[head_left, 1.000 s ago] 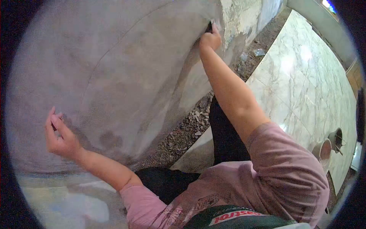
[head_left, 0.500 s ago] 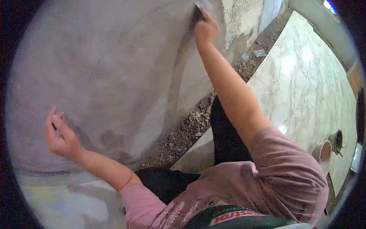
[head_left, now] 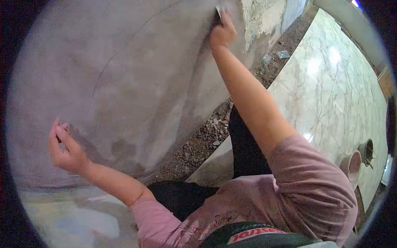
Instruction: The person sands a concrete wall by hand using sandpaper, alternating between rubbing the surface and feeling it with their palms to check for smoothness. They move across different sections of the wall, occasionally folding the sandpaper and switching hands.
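Note:
My right hand reaches far up along a grey plastered wall, fingers pressed on a thin, flat metal scraper. The scraper lies against the wall near where rough, peeling plaster begins. Its full shape is hidden by the fingers. My left hand is raised by the lower left of the wall, fingers curled together around something small and dark. I cannot make out what that is. A thin curved crack runs through the wall between both hands, with darker damp-looking patches lower down.
A strip of gravel and rubble follows the wall's foot. Beyond it lie glossy marble-patterned tiles, with two buckets, one pale and one dark, at the right. Clear plastic scraps lie on the dirt.
My right hand has shifted slightly down with the scraper, still at the wall. The view has moved a little; the left hand stays nearly in place.

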Demonstrator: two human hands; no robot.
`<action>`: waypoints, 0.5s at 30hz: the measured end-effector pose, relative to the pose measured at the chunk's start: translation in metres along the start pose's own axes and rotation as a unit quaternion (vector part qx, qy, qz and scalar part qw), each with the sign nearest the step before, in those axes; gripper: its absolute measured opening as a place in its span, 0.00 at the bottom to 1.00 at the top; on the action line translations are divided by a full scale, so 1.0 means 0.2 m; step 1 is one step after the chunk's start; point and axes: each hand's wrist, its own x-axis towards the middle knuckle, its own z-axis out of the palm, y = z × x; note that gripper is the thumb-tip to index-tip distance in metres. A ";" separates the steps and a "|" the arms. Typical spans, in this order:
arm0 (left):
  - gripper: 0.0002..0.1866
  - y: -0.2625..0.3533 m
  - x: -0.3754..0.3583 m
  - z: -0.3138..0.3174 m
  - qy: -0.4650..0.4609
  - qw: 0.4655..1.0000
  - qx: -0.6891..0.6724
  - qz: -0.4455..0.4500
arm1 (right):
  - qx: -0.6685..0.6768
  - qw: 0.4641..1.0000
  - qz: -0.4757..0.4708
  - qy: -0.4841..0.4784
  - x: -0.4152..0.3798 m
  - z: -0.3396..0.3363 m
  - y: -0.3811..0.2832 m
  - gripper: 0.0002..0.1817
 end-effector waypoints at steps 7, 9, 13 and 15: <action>0.13 0.04 0.00 0.03 0.009 0.999 -0.021 0.028 | -0.004 0.979 0.175 -0.106 0.18 -0.10 -0.16 0.30; 0.13 0.06 0.00 0.04 -0.003 1.000 -0.003 0.018 | -0.022 0.996 0.011 -0.085 0.16 -0.04 -0.11 0.27; 0.13 0.05 0.01 0.05 -0.003 0.999 -0.018 0.049 | -0.053 0.927 0.366 -0.056 -0.08 -0.11 0.28 0.29; 0.13 0.09 0.00 0.06 -0.004 0.999 -0.035 0.024 | -0.011 0.947 0.315 -0.060 0.00 -0.13 0.07 0.29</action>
